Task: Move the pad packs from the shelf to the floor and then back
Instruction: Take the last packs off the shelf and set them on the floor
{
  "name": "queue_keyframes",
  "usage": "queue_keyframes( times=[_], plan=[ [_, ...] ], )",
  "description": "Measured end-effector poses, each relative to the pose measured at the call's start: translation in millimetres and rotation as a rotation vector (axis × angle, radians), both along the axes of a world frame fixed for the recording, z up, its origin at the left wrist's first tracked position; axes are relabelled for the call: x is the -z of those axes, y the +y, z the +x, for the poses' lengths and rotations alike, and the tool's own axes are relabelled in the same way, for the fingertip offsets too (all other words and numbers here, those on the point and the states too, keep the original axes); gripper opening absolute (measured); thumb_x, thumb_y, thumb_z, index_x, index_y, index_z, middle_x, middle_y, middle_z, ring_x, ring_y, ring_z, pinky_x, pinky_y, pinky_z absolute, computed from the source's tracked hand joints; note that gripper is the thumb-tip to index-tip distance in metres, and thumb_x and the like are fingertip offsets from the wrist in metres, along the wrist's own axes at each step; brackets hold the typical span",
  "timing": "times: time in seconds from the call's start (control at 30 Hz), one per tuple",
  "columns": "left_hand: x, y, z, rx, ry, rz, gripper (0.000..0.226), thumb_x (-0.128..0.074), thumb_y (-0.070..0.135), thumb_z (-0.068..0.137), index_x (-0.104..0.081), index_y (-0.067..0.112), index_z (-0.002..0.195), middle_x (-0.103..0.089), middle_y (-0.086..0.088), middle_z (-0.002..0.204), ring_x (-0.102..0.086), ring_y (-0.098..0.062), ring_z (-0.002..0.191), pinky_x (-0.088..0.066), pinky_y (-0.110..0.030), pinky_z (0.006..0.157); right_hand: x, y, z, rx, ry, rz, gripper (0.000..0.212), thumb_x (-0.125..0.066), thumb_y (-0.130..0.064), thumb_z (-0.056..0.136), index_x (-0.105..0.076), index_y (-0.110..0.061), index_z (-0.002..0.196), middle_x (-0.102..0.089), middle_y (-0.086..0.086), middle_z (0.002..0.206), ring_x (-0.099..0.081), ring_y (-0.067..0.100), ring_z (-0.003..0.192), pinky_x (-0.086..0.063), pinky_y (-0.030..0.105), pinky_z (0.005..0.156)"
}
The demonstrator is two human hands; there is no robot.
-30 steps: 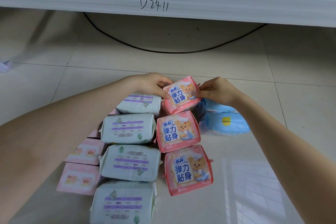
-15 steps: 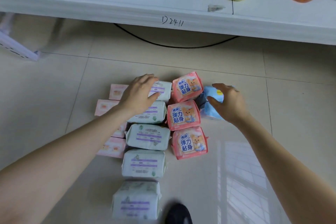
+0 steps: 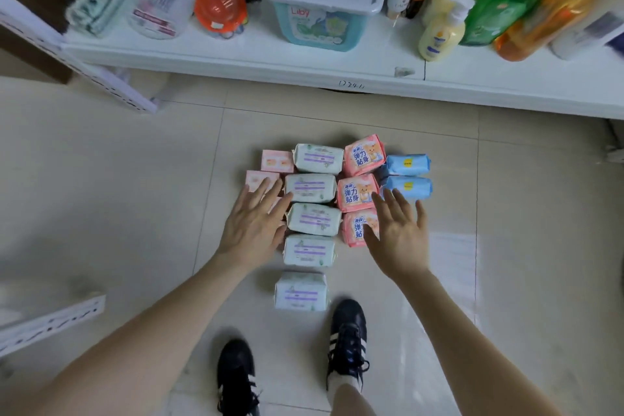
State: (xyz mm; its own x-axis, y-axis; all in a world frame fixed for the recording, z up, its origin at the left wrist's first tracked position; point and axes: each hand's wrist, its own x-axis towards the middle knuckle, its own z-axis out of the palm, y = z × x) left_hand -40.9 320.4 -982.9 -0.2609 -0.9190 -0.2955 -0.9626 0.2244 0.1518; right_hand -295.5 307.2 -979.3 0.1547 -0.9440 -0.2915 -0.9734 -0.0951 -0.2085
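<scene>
Pad packs lie in rows on the tiled floor (image 3: 135,199). Several white packs with purple stripes (image 3: 312,188) form the middle column. Three pink packs with a bear picture (image 3: 358,191) lie to their right, and two blue packs (image 3: 408,186) are at the far right. Pale pink flat packs (image 3: 275,160) sit on the left, partly hidden. My left hand (image 3: 255,224) hovers open over the pale pink packs. My right hand (image 3: 396,233) hovers open over the nearest bear pack and the nearer blue pack. Neither hand holds anything.
The white shelf (image 3: 304,67) runs across the top, holding a teal Liby tub (image 3: 320,10), an orange round container (image 3: 219,8), a yellow pump bottle (image 3: 440,34) and several other bottles. My black shoes (image 3: 347,331) stand just below the packs. A white perforated rail (image 3: 47,324) lies at the left.
Both hands have let go of the top bear pack and pulled back from the packs, fingers spread. The view has risen, so the shelf's contents and my shoes now show.
</scene>
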Motion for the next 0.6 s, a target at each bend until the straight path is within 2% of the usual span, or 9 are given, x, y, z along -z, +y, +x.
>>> queue_keyframes(
  times=[0.1,0.27,0.4,0.5,0.6],
  plan=[
    [-21,5,34,-0.001,0.004,0.013,0.060,-0.072,0.023,0.081,-0.054,0.012,0.137,-0.045,-0.013,0.148,-0.041,-0.032,0.138,-0.031,-0.054,0.112,-20,10,39,0.018,-0.017,0.021,0.058,-0.054,-0.033,0.095,-0.039,-0.012,0.147,-0.035,0.009,0.154,-0.027,0.024,0.145,-0.010,0.047,0.118],
    [-28,2,104,0.037,0.021,0.051,0.059,-0.057,0.030,0.093,-0.040,0.016,0.147,-0.031,-0.007,0.157,-0.024,-0.027,0.147,-0.016,-0.049,0.119,-28,24,99,0.071,-0.016,0.042,0.062,-0.061,-0.033,0.090,-0.041,-0.012,0.145,-0.038,0.007,0.152,-0.029,0.023,0.144,-0.014,0.049,0.118],
    [-21,-13,154,0.060,0.009,0.027,0.062,-0.064,0.029,0.089,-0.043,0.016,0.146,-0.035,-0.008,0.155,-0.028,-0.028,0.145,-0.020,-0.049,0.117,-17,27,139,0.127,-0.023,0.059,0.066,-0.061,-0.037,0.090,-0.038,-0.015,0.147,-0.037,0.002,0.153,-0.027,0.020,0.145,-0.014,0.045,0.118],
    [-7,-27,176,0.037,-0.005,0.065,0.063,-0.055,0.037,0.094,-0.032,0.020,0.151,-0.024,-0.003,0.160,-0.018,-0.023,0.149,-0.011,-0.045,0.120,-5,27,159,0.151,-0.052,0.065,0.064,-0.064,-0.036,0.088,-0.043,-0.013,0.144,-0.043,0.004,0.149,-0.033,0.022,0.142,-0.017,0.047,0.117],
    [8,-38,186,0.015,0.036,0.071,0.065,-0.055,0.040,0.094,-0.031,0.021,0.151,-0.023,-0.003,0.160,-0.017,-0.023,0.149,-0.011,-0.046,0.120,8,21,175,0.166,-0.077,0.059,0.064,-0.069,-0.034,0.085,-0.048,-0.010,0.140,-0.050,0.007,0.144,-0.039,0.024,0.139,-0.023,0.049,0.115]
  ],
)
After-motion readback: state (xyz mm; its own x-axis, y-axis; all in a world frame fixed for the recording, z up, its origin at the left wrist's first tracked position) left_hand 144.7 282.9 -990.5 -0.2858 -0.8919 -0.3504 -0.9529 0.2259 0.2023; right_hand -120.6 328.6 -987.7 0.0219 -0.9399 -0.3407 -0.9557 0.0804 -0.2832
